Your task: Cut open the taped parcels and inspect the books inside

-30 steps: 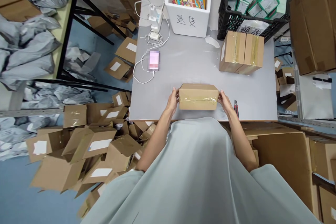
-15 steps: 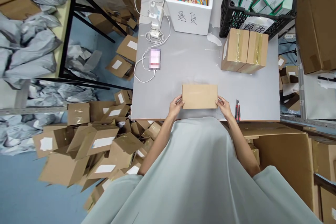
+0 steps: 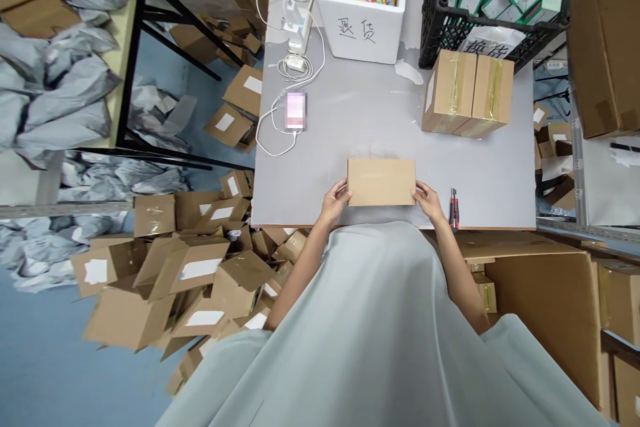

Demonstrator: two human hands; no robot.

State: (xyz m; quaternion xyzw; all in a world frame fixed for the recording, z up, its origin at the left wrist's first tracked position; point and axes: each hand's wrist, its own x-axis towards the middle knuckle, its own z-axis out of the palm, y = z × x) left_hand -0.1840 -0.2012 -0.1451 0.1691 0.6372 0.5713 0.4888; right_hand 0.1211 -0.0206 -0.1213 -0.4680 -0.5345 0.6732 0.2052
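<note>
In the head view, your left hand (image 3: 335, 203) grips the left end of a plain brown rectangular cardboard box (image 3: 381, 182), its fingers curled and its thumb at the edge near the lower corner. Your right hand (image 3: 427, 201) holds the opposite end in much the same way, so the box is clasped between your two hands, each closed only as far as the cardboard lets it. The box is in front of you at the near edge of the smooth grey table (image 3: 350, 120), its long side running across you; whether it rests on the top or is slightly raised, you cannot tell from here. Near your right hand, apart from it, lies a red-and-black utility knife (image 3: 454, 210). Farther off on the right, two brown taped cardboard boxes (image 3: 467, 93) stand side by side before a black plastic lattice crate (image 3: 435, 33). A white open-topped bin (image 3: 367, 37) of colourful books stands at the far side.
</note>
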